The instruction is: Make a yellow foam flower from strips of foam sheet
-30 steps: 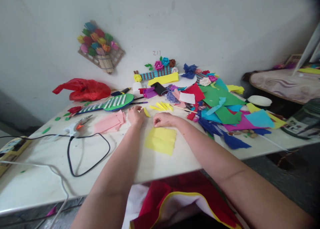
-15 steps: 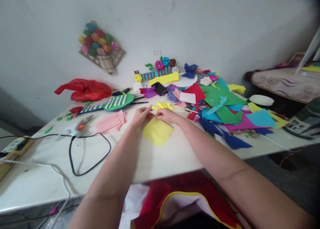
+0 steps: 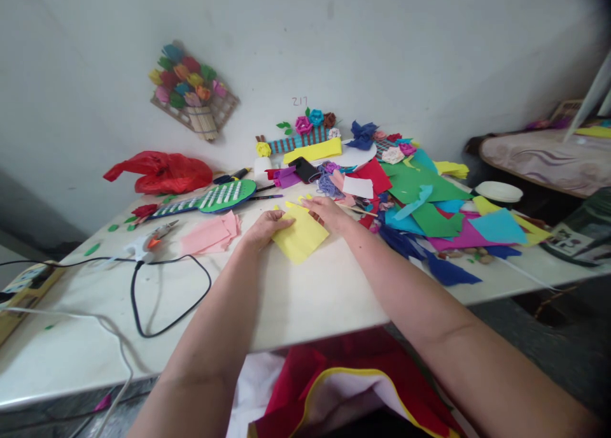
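A square of yellow crepe paper [image 3: 301, 239] is held up at a slant over the table in front of me. My left hand [image 3: 267, 225] pinches its left edge, the thumb lying on top. At the upper right edge, my right hand [image 3: 326, 212] curls its fingers round the paper, thumb and index near the top corner. Small yellow paper strips show just beyond the fingertips, mostly hidden by the hands. Left of my left hand lies a stack of pink paper pieces [image 3: 210, 233].
Coloured paper scraps [image 3: 442, 218] heap on the right. On the left are orange-tipped pliers [image 3: 162, 233], a glue gun [image 3: 138, 247] with a black cable, a green guitar-shaped craft [image 3: 224, 196] and a red plastic bag [image 3: 172, 172]. A dark phone [image 3: 304, 169] lies at the back.
The yellow square has been raised from the tabletop and tilted. My left hand has drawn slightly nearer and now grips its left edge; my right hand has shifted a little right and up.
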A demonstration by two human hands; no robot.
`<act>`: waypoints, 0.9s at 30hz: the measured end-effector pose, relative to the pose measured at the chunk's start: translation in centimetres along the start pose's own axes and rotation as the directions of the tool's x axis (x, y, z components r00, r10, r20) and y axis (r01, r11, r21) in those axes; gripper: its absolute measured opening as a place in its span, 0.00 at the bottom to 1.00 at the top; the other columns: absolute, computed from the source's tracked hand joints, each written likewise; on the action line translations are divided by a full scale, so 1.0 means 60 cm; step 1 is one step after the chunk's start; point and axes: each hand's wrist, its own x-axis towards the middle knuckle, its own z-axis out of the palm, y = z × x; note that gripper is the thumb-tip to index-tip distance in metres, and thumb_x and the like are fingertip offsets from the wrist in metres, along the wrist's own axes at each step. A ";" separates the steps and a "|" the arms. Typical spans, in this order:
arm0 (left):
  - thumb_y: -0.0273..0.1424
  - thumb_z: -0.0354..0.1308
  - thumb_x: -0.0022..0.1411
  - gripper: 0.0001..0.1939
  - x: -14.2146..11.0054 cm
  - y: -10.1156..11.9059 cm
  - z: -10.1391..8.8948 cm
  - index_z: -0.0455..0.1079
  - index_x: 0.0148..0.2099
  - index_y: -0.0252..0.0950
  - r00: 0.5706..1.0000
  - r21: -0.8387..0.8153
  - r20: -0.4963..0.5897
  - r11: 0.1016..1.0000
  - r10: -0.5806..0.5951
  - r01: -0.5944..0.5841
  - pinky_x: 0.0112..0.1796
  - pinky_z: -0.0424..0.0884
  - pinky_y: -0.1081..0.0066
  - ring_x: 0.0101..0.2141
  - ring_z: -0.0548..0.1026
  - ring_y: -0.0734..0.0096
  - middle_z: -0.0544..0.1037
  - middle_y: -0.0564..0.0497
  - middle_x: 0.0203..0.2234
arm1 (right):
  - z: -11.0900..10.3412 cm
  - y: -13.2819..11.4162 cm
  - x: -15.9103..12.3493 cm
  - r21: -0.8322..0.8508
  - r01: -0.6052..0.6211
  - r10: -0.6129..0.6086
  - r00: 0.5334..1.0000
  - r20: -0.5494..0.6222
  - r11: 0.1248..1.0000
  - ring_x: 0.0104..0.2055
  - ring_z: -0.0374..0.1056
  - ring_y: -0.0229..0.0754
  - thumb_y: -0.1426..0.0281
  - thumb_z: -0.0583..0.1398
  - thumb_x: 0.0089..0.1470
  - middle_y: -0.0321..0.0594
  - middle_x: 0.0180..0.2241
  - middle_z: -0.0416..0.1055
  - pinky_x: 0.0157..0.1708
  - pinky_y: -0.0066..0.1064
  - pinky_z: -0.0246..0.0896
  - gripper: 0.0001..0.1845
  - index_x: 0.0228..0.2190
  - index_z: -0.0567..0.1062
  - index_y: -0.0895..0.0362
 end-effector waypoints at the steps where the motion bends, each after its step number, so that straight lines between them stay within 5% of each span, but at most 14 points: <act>1: 0.39 0.68 0.34 0.20 0.000 0.000 0.000 0.71 0.29 0.32 1.000 -0.007 -0.006 1.000 0.006 -0.006 0.27 0.71 0.69 0.23 0.74 0.67 0.77 0.45 0.24 | -0.002 0.001 0.000 0.016 -0.018 0.017 0.999 0.038 1.000 0.20 0.59 0.32 0.57 0.59 0.44 0.34 0.20 0.65 0.19 0.23 0.52 0.17 0.25 0.68 0.60; 8: 0.39 0.68 0.33 0.21 0.004 -0.004 -0.004 0.71 0.30 0.32 0.998 -0.020 -0.055 0.999 0.035 -0.036 0.28 0.71 0.68 0.24 0.75 0.66 0.77 0.45 0.25 | -0.001 0.013 0.011 -0.106 0.003 -0.007 0.999 -0.036 0.994 0.19 0.57 0.30 0.68 0.62 0.36 0.30 0.16 0.63 0.21 0.23 0.51 0.09 0.18 0.69 0.60; 27: 0.34 0.65 0.40 0.15 0.011 -0.014 -0.015 0.72 0.32 0.30 0.994 -0.133 -0.038 0.985 0.105 -0.109 0.31 0.71 0.69 0.27 0.75 0.66 0.77 0.44 0.26 | 0.001 0.012 0.010 0.012 -0.042 0.043 0.994 -0.097 0.999 0.22 0.63 0.32 0.75 0.61 0.38 0.33 0.20 0.70 0.24 0.22 0.57 0.02 0.21 0.73 0.61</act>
